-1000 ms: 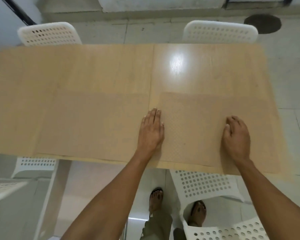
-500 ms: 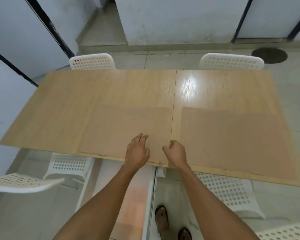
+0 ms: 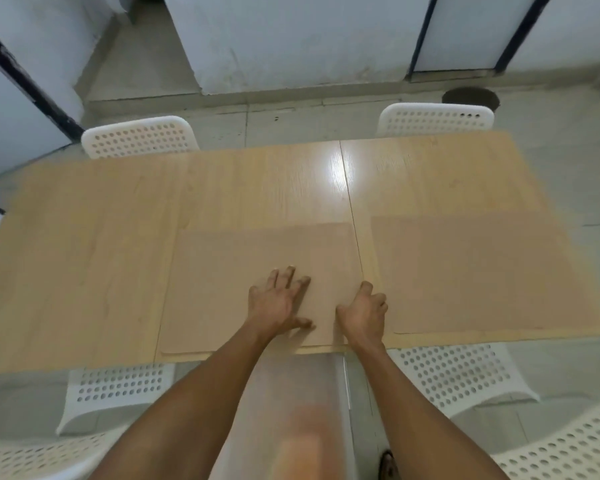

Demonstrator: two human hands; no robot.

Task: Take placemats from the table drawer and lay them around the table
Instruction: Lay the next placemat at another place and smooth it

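Observation:
Two tan placemats lie flat along the near edge of the light wooden table (image 3: pixel 84 258). The left placemat (image 3: pixel 222 271) sits in front of me. My left hand (image 3: pixel 278 303) rests flat on it with fingers spread. My right hand (image 3: pixel 364 315) sits at that mat's right near corner with its fingers curled; whether it grips the edge is unclear. The right placemat (image 3: pixel 482 271) lies untouched beyond the table's centre seam. Below the near edge an open pale drawer (image 3: pixel 291 403) sticks out between my forearms, its contents blurred.
White perforated chairs stand at the far side (image 3: pixel 136 136) (image 3: pixel 437 119) and tucked under the near side (image 3: pixel 115 389) (image 3: pixel 458 375). Two more chair seats show at the bottom corners (image 3: pixel 32 459) (image 3: pixel 568 448). Grey walls and a round floor drain (image 3: pixel 470 98) lie beyond.
Both hands left the right placemat and came over to the right part of the left one. The view pulled back, and the drawer below the edge came into sight.

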